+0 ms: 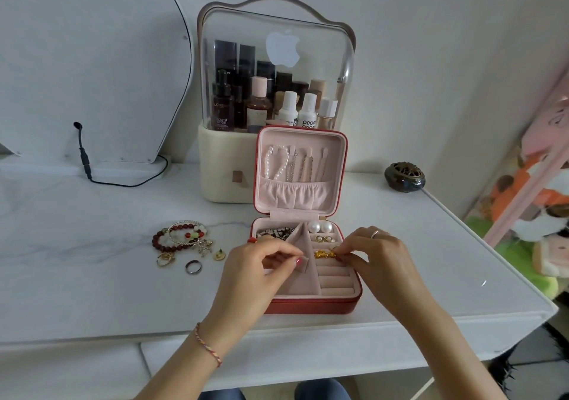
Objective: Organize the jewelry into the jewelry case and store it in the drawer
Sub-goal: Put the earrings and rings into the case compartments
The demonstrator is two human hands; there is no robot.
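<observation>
Low in the middle of the frame, the left hand [261, 261] curls its fingers but seems to hold nothing. The right hand [374, 255] pinches a gold chain [324, 254]. The chain lies sideways over the ring slots of the open jewelry case [311, 305] on the counter [92, 291], just left of the right grip. More jewelry [184, 242] waits at middle left.

A white marble-veined table [400, 245] spreads beneath both hands, set against a plain pale wall [415, 60]. Beyond the left hand leans a white curved-edge panel [92, 60] with a black cable [92, 174] plugged in. Far right of the right hand, plush toys [538, 214] crowd a pink shelf.
</observation>
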